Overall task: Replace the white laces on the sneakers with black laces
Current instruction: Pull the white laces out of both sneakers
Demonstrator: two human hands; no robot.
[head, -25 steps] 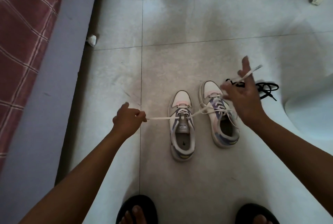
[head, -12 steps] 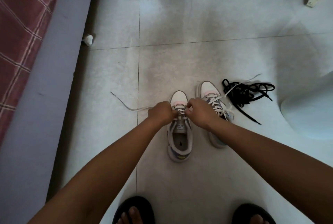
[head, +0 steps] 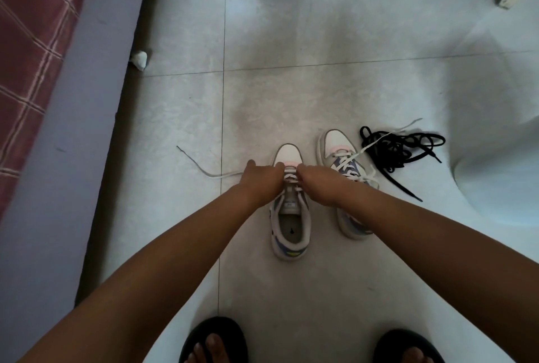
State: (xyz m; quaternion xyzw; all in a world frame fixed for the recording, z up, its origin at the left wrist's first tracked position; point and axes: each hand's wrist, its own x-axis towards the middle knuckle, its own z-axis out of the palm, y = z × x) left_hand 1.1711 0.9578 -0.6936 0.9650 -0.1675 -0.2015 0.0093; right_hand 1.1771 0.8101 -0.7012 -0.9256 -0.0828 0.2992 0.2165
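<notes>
head view: left hand (head: 262, 179), right hand (head: 316, 183) pinching white lace (head: 290, 178), left sneaker (head: 290, 216).

Both hands' fingers (curled under) hidden at the left sneaker (head: 288, 211).

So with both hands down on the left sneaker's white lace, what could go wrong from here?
1. The left hand and right hand work at the left sneaker, which nothing pins; a hard pull could drag it.
2. The right sneaker's white lace trails across the black laces; they may tangle.
3. The freed lace end lies loose on the floor, a possible snag for feet.
</notes>
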